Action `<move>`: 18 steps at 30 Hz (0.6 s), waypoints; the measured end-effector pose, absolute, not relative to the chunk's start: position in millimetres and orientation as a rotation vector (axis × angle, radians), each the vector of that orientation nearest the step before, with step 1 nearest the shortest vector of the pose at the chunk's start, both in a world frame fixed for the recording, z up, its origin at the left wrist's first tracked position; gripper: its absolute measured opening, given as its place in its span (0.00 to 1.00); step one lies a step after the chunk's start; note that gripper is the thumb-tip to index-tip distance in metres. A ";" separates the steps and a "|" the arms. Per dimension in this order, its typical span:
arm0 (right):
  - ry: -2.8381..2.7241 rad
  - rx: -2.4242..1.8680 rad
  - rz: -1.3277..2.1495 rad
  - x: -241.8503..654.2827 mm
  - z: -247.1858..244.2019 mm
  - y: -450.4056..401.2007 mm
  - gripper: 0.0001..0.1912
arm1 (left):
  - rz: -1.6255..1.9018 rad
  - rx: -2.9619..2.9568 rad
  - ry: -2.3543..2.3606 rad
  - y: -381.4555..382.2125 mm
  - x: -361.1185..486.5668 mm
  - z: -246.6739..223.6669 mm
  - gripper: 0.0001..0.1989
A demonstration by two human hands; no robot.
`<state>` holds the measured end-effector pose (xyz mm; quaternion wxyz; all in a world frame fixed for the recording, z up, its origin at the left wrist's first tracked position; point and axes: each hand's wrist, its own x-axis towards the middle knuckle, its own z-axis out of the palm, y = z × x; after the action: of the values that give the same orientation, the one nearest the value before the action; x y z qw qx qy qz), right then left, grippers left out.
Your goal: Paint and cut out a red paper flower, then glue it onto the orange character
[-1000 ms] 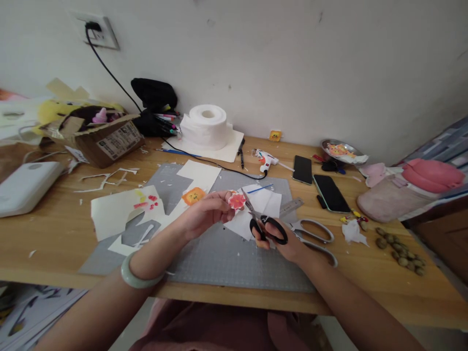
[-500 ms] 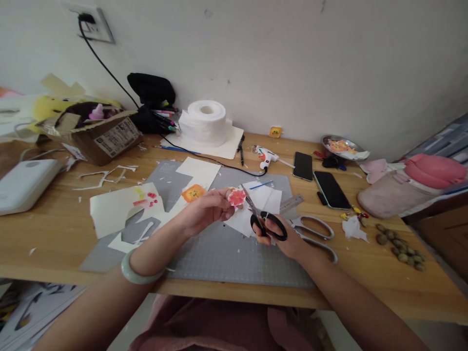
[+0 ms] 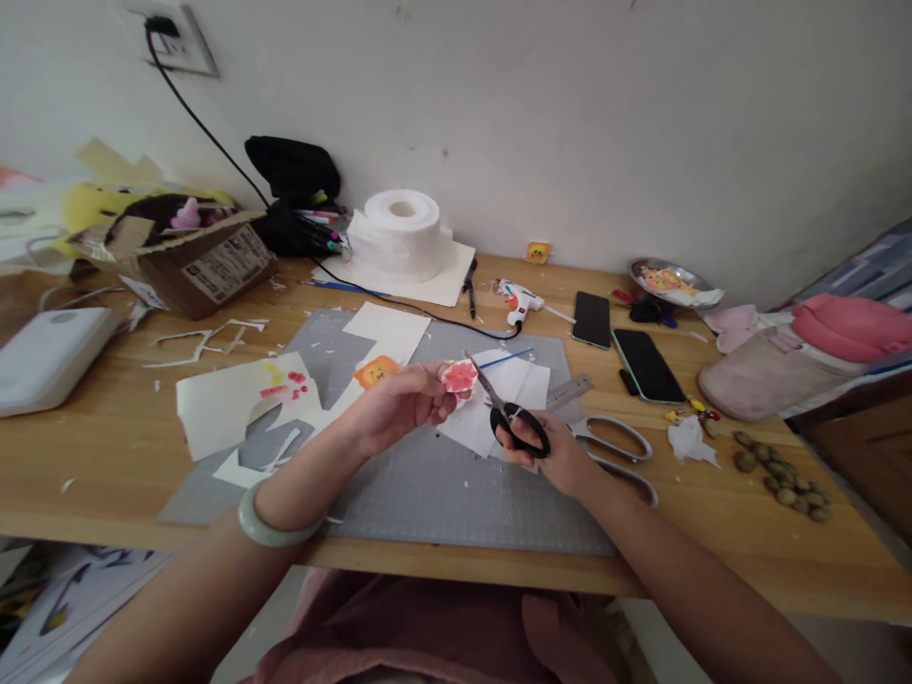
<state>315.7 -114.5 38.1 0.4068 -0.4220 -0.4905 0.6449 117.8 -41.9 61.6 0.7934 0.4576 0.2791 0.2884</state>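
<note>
Between the thumb and fingers of my left hand (image 3: 403, 407) is a small paper cutout (image 3: 460, 377) painted red-pink with a white edge. My right hand (image 3: 545, 446) grips black-handled scissors (image 3: 507, 408), their blades pointing up and left at the cutout's right edge. Whether the tips touch the paper I cannot tell. Beneath both hands lies a grey cutting mat (image 3: 456, 503). An orange painted paper piece (image 3: 376, 371) with a drawn face rests just behind my left hand. White paper sheets (image 3: 531, 380) lie behind the scissors.
Larger grey-handled scissors (image 3: 618, 437) and a metal ruler (image 3: 570, 389) lie to the right. Behind are a glue gun (image 3: 520, 302), two phones (image 3: 648, 365) and a paper roll (image 3: 403, 237). A cut sheet with paint spots (image 3: 228, 399) lies left, a cardboard box (image 3: 192, 261) further back.
The scissors' handles have come closer together in my right hand. The painted cutout has turned slightly in my left fingers. The view has shifted a little.
</note>
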 end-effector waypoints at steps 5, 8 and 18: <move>-1.153 -1.158 1.471 315.4 35.7 -110.4 0.29 | 0.619 0.998 0.609 -42.7 120.2 58.3 0.07; -1.123 -1.211 1.382 316.3 33.7 -108.8 0.24 | 0.578 1.020 0.620 -44.2 123.2 55.2 0.06; -1.097 -1.236 1.358 311.8 36.4 -111.7 0.13 | 0.501 1.041 0.684 -48.8 128.2 45.4 0.07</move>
<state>311.8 -111.7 36.4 0.4805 -0.5067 -0.4499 0.5567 128.2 -48.8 45.4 0.7831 0.4821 0.3168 0.2321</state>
